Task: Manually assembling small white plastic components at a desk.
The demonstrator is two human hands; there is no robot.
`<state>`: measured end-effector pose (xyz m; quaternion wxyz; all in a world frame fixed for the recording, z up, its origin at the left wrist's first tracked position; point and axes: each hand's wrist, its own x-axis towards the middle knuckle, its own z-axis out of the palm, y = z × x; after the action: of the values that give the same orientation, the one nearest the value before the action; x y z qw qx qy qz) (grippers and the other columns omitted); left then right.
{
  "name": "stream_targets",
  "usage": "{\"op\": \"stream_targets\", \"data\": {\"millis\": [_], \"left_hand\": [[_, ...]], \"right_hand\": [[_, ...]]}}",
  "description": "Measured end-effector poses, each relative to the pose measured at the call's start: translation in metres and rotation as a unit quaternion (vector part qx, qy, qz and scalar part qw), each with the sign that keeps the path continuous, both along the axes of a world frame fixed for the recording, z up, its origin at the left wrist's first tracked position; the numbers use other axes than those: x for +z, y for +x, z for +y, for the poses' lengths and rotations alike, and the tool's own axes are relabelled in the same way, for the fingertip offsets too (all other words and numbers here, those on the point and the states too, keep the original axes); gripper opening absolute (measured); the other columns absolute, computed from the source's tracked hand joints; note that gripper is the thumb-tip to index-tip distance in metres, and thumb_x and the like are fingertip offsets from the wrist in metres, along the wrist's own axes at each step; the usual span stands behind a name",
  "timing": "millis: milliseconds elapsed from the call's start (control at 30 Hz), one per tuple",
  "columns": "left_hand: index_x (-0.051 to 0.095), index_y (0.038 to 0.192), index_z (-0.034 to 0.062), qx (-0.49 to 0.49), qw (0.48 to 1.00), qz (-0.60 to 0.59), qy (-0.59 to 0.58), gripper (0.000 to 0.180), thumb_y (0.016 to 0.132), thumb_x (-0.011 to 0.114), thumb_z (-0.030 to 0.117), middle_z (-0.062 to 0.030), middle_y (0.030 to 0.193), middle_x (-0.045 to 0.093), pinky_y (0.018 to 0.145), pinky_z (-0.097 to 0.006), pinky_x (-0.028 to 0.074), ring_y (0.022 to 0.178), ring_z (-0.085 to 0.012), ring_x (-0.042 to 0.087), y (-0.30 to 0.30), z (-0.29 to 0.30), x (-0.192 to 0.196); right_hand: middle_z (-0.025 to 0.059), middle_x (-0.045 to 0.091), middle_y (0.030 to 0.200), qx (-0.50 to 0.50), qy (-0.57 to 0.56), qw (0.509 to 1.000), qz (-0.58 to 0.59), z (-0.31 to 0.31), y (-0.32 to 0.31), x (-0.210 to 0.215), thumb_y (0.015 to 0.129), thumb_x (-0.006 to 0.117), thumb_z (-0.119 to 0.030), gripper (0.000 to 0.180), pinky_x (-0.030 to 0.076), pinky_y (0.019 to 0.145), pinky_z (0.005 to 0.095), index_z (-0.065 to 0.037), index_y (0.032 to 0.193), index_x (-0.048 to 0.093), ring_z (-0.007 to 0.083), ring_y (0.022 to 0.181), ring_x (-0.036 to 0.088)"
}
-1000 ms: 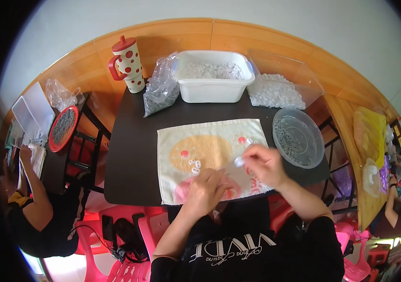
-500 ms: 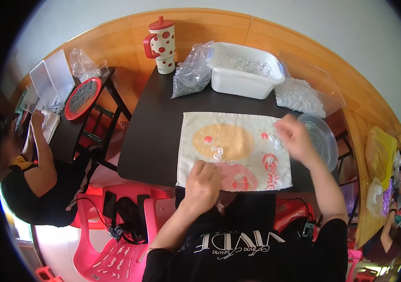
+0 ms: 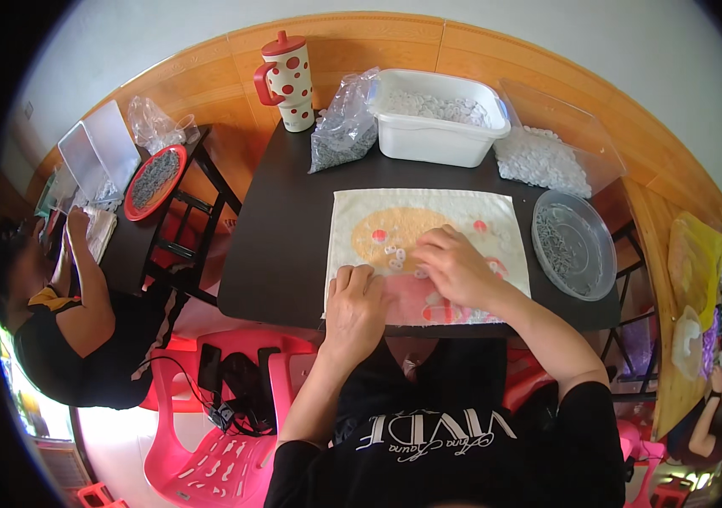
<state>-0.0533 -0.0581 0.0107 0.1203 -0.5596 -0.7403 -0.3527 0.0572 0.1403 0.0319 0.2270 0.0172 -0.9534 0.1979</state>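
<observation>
A pale towel (image 3: 496,212) with yellow and pink printed shapes lies flat on the dark table. Several small white ring-like plastic pieces (image 3: 396,256) are gathered at its middle, between my hands. My left hand (image 3: 357,309) rests on the towel's near left part, fingers curled; whatever they hold is hidden. Over the middle of the towel, my right hand (image 3: 456,262) reaches in from the right with its fingers bent together and pointing down. A white piece (image 3: 419,273) shows by its fingertips, and I cannot make out anything within its grip.
Behind the towel stand a dotted tumbler (image 3: 291,89), a bag of grey bits (image 3: 344,127), a white tub (image 3: 437,144) of white pieces and a bag of white pieces (image 3: 543,161). A round clear container (image 3: 602,275) with grey bits sits right. Another person (image 3: 65,330) works at left.
My right hand has moved left from the towel's right edge to its middle. White pieces that lay near that edge no longer show there. The left hand stays on the towel.
</observation>
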Motion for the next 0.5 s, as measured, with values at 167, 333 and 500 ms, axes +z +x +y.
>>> {"op": "stream_targets", "data": {"millis": [167, 333, 500], "left_hand": [[0.063, 0.092, 0.0006, -0.006, 1.0, -0.002, 0.007, 0.024, 0.074, 0.075, 0.011, -0.0123, 0.102, 0.058, 0.079, -0.042, 0.044, 0.095, -0.0318, 0.054, 0.001, -0.006, 0.001], [0.066, 0.097, -0.0027, -0.008, 1.0, -0.02, -0.006, 0.024, 0.079, 0.073, 0.011, -0.0155, 0.103, 0.061, 0.083, -0.043, 0.046, 0.095, -0.0345, 0.056, 0.003, -0.009, 0.007], [0.066, 0.096, -0.0022, -0.006, 1.0, -0.029, -0.005, 0.023, 0.079, 0.073, 0.011, -0.0156, 0.104, 0.061, 0.082, -0.043, 0.046, 0.095, -0.0344, 0.056, 0.0, -0.009, 0.005]], "right_hand": [[0.0115, 0.06, 0.099, -0.007, 0.005, 1.0, -0.012, -0.003, -0.027, -0.006, 0.078, 0.069, -0.003, 0.018, 0.047, 0.084, 0.042, -0.003, 0.096, 0.071, 0.0317, 0.096, 0.056], [0.0119, 0.061, 0.101, -0.007, 0.021, 1.0, -0.004, -0.005, -0.034, -0.003, 0.077, 0.07, -0.003, 0.017, 0.047, 0.083, 0.0414, -0.004, 0.094, 0.072, 0.0316, 0.096, 0.056], [0.0123, 0.061, 0.104, -0.023, 0.097, 0.995, -0.012, -0.012, -0.052, -0.002, 0.076, 0.07, -0.004, 0.013, 0.046, 0.083, 0.0427, -0.004, 0.089, 0.07, 0.0322, 0.097, 0.057]]}}
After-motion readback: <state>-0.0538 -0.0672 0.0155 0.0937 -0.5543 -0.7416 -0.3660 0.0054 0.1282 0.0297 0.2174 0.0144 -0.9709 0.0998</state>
